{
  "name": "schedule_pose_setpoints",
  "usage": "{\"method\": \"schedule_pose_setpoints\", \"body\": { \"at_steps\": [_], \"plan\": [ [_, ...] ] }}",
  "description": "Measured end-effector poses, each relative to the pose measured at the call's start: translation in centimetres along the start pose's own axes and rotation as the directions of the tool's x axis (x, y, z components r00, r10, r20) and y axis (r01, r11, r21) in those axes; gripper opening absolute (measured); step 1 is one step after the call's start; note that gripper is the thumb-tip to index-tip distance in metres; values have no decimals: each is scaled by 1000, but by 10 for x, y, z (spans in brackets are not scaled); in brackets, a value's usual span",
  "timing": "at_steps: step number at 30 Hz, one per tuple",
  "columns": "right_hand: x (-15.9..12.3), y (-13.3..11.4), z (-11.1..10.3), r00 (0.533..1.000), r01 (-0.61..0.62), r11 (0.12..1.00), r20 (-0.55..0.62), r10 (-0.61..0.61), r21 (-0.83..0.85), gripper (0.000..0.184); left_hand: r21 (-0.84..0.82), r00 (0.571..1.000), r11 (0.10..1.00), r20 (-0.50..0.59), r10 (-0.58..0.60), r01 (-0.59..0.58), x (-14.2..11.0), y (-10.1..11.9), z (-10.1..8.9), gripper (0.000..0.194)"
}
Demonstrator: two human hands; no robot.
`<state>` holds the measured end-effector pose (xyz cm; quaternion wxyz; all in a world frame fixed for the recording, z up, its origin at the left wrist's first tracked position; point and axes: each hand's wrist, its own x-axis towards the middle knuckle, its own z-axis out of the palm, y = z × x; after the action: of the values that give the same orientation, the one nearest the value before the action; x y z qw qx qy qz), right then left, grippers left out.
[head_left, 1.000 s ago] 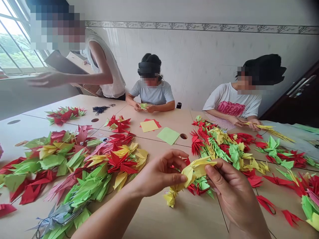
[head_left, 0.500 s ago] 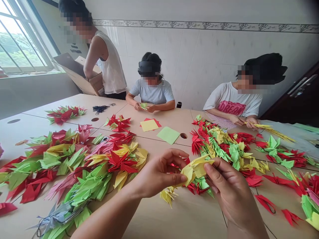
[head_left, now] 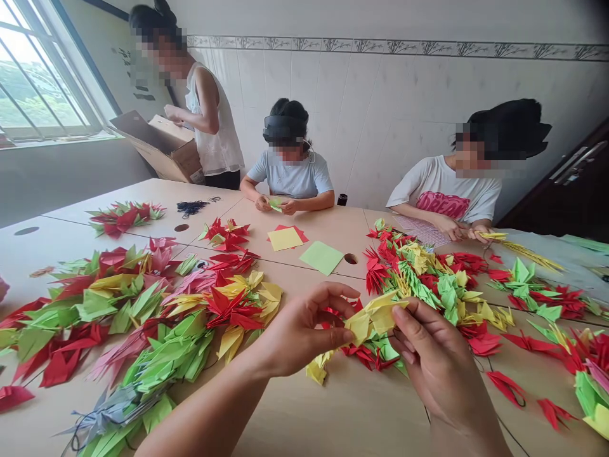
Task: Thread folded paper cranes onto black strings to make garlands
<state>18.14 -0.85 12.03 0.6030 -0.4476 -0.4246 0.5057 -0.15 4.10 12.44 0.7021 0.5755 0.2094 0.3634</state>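
Note:
A folded yellow paper crane (head_left: 373, 319) is between my two hands over the near side of the table. My left hand (head_left: 311, 330) pinches its left end, with the thumb in front and the other fingers curled above. At the opposite end, my right hand (head_left: 431, 349) grips it between thumb and index finger. Just below my left hand hangs or lies another yellow folded piece (head_left: 318, 368), partly hidden. Behind the crane, red and green folded pieces (head_left: 375, 357) are partly covered by my hands.
Heaps of folded paper cranes (head_left: 157, 362) spread across the left; another long heap (head_left: 428, 273) lies at right. A yellow sheet (head_left: 285, 239) and a green sheet (head_left: 321, 258) lie mid-table. Dark cords (head_left: 193, 207) lie farther back. Two people sit opposite; another stands by a cardboard box (head_left: 164, 149).
The yellow crane has turned slightly in my fingers, and the yellow piece below it has shifted. The standing person's arm has come up out of the box.

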Motion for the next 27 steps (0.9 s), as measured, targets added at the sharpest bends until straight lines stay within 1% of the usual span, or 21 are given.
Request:
{"method": "schedule_pose_setpoints", "body": {
  "at_steps": [6, 14, 17, 27],
  "plan": [
    [1, -2, 1, 1000, -8, 1000, 7, 8, -1, 16, 53, 1000, 999, -31, 7, -6, -1, 0, -1, 37],
    [1, -4, 4, 1000, 10, 1000, 3, -10, -7, 18, -128, 1000, 992, 21, 6, -3, 2, -2, -1, 35],
    [1, -5, 3, 1000, 12, 1000, 0, -12, 8, 18, -133, 1000, 991, 25, 2, 1, 2, -2, 0, 37],
    [1, -7, 3, 999, 5, 999, -37, -7, -35, 20, -132, 1000, 991, 26, 13, -9, 1, -1, 1, 40]
  ]
}}
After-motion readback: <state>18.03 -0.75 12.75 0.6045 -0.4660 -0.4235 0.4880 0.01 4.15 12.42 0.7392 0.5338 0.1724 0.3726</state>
